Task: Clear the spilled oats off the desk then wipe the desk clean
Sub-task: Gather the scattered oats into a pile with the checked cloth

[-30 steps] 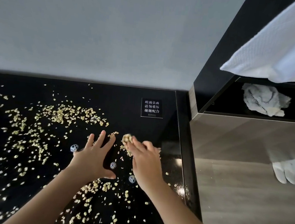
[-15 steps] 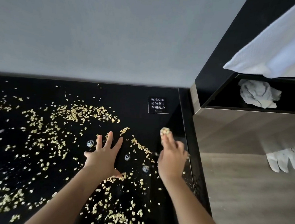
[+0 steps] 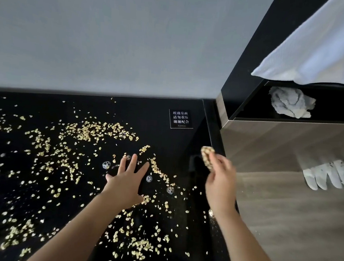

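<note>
Our left hand (image 3: 127, 180) is flat on the glossy black glass desk (image 3: 148, 112), palm down, fingers straight and spread, holding nothing. Our right hand (image 3: 220, 181) is raised at the desk's right edge, fingers curled round a small clump of oats (image 3: 207, 156) that pokes out above the fingertips. The pale scattered oat flakes (image 3: 97, 130) cover most of the desk: a dense band beyond the left hand, a thin line between the two hands, more patches near our forearms. Small round foam blobs (image 3: 148, 178) sit just beside the left hand. A black label with white characters (image 3: 181, 119) is in the far right corner. Right of the desk, a crumpled white cloth (image 3: 290, 102) lies in a dark open compartment, under a hanging white towel (image 3: 317, 49).
</note>
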A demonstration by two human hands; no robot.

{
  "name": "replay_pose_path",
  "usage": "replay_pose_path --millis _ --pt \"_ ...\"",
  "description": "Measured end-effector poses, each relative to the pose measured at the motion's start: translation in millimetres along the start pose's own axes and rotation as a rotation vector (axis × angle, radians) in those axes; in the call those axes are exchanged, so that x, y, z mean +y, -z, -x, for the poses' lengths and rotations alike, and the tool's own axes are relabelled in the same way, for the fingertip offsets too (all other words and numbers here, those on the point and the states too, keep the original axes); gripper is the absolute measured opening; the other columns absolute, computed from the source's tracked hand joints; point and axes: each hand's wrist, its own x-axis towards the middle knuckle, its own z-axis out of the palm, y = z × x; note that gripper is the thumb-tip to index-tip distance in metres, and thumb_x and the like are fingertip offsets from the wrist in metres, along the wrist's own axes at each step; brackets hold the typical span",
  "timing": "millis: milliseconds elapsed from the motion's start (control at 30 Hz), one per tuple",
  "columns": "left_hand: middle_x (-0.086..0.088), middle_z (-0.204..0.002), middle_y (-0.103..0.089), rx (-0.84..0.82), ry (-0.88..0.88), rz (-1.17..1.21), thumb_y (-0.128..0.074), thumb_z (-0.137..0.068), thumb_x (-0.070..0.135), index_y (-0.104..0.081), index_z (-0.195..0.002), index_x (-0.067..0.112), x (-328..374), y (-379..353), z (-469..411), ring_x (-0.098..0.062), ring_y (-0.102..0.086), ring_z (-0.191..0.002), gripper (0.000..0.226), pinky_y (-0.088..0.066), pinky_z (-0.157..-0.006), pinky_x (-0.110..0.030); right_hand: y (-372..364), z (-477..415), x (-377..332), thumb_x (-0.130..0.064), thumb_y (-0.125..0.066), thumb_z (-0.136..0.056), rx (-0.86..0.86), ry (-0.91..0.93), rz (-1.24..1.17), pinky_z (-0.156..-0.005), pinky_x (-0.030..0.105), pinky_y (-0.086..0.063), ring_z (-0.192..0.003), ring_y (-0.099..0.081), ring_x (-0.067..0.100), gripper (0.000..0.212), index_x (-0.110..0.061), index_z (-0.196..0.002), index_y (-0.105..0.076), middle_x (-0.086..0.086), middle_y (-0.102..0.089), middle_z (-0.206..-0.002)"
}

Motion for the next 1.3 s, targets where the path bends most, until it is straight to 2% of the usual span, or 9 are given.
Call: replay_pose_path --millis 200,300,433,567,700,767,933,1133,1300 --pt "-0.004 -0.152 0.037 -0.054 0.012 -0.092 -0.076 -0.073 0.05 0.02 -0.148 0.035 12.7 -20.8 6.3 -0.035 0.024 -0.143 0.122 -0.024 -0.108 -0.066 1.5 9.1 36.6 0.016 -0.066 -0.072 0.007 -0.109 0.182 -0.068 0.042 -0.05 -0.084 -0.055 0.033 0.043 -0.002 -0.11 -0.068 0.011 -0.063 -0.091" --pt "-0.004 -0.152 0.036 -0.04 0.022 -0.104 -0.075 -0.074 0.05 0.02 -0.148 0.035 13.1 -21.7 6.2 -0.035 0.023 -0.143 0.122 -0.026 -0.108 -0.065 -14.7 23.5 6.4 0.014 -0.07 -0.068 -0.06 -0.067 0.135 -0.066 0.034 -0.051 -0.084 -0.052 0.024 0.052 -0.012 -0.114 -0.07 0.003 -0.064 -0.093" --pt "-0.003 -0.154 0.034 -0.019 0.013 -0.107 -0.074 -0.075 0.051 0.018 -0.148 0.036 11.1 -22.5 7.3 -0.033 0.022 -0.144 0.118 -0.027 -0.108 -0.064 -38.6 41.2 -47.6 0.013 -0.066 -0.073 -0.213 0.075 -0.056 -0.079 0.021 -0.045 -0.091 -0.05 0.014 0.059 -0.019 -0.122 -0.066 -0.006 -0.065 -0.101" --pt "-0.005 -0.155 0.031 0.012 0.002 -0.076 -0.072 -0.076 0.052 0.016 -0.149 0.036 8.2 -25.9 11.7 -0.032 0.021 -0.145 0.116 -0.023 -0.11 -0.063 -39.4 42.8 -67.4 0.008 -0.059 -0.085 -0.353 0.215 -0.164 -0.081 0.028 -0.051 -0.095 -0.049 0.013 0.05 -0.019 -0.127 -0.062 -0.006 -0.061 -0.105" --pt "-0.011 -0.154 0.031 0.001 0.006 -0.074 -0.072 -0.073 0.057 0.019 -0.148 0.034 8.0 -28.7 22.5 -0.035 0.021 -0.144 0.12 -0.019 -0.112 -0.061 -2.9 29.5 -36.0 0.012 -0.057 -0.082 -0.169 0.066 -0.176 -0.088 0.021 -0.043 -0.098 -0.049 0.015 0.052 -0.014 -0.126 -0.062 0.001 -0.06 -0.108" --pt "-0.012 -0.153 0.032 -0.027 0.017 -0.098 -0.072 -0.07 0.062 0.022 -0.147 0.034 8.8 -31.2 30.2 -0.037 0.022 -0.143 0.125 -0.018 -0.111 -0.063 15.2 27.2 -4.6 0.014 -0.057 -0.079 -0.077 -0.054 -0.09 -0.093 0.026 -0.044 -0.105 -0.053 0.023 0.054 -0.007 -0.128 -0.059 0.008 -0.058 -0.116" --pt "-0.014 -0.152 0.035 -0.059 0.05 -0.141 -0.073 -0.067 0.064 0.025 -0.146 0.032 13.0 -43.9 40.0 -0.042 0.023 -0.142 0.131 -0.025 -0.109 -0.064 23.3 53.4 27.2 0.012 -0.06 -0.079 -0.18 -0.312 0.064 -0.088 0.032 -0.046 -0.105 -0.054 0.03 0.052 -0.005 -0.128 -0.06 0.012 -0.057 -0.112" --pt "-0.015 -0.152 0.033 -0.046 0.068 -0.166 -0.074 -0.067 0.064 0.027 -0.145 0.032 15.8 -46.0 39.1 -0.042 0.02 -0.142 0.132 -0.027 -0.108 -0.064 -18.5 76.9 -47.2 0.014 -0.055 -0.081 -0.303 -0.085 -0.059 -0.098 0.032 -0.047 -0.108 -0.046 0.02 0.056 -0.012 -0.13 -0.059 0.001 -0.058 -0.116" --pt "-0.013 -0.155 0.029 -0.014 0.054 -0.128 -0.074 -0.068 0.061 0.02 -0.149 0.033 14.2 -47.2 40.8 -0.039 0.018 -0.144 0.127 -0.026 -0.108 -0.063 -16.5 74.9 -62.9 0.008 -0.053 -0.088 -0.379 0.073 -0.168 -0.092 0.021 -0.044 -0.104 -0.047 0.015 0.048 -0.013 -0.13 -0.06 0.001 -0.057 -0.115"
